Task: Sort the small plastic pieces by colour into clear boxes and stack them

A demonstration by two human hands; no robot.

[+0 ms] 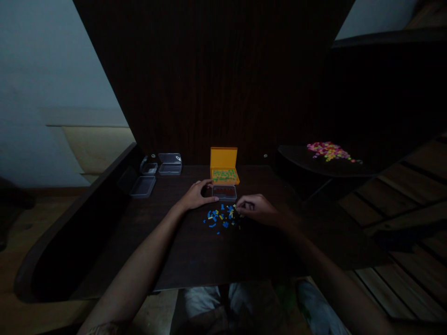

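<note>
A small clear plastic box (224,191) sits on the dark table in front of me, its bottom looking dark. My left hand (196,194) holds it from the left, thumb at the front edge and fingers curved toward the back corner. Just nearer to me lies a loose scatter of tiny blue and yellow pieces (226,224). At the scatter's right side is my right hand (259,209), fingertips pinched together; anything between them is too small to make out. Directly behind the clear box stands an open yellow-orange box (224,157) with small green pieces inside.
Several open clear boxes (170,168) stand at the back left of the table (188,256). A heap of pink, red and yellow bits (328,151) lies on a dark curved shelf (296,156) to the right. A dark raised side panel (77,223) borders the left.
</note>
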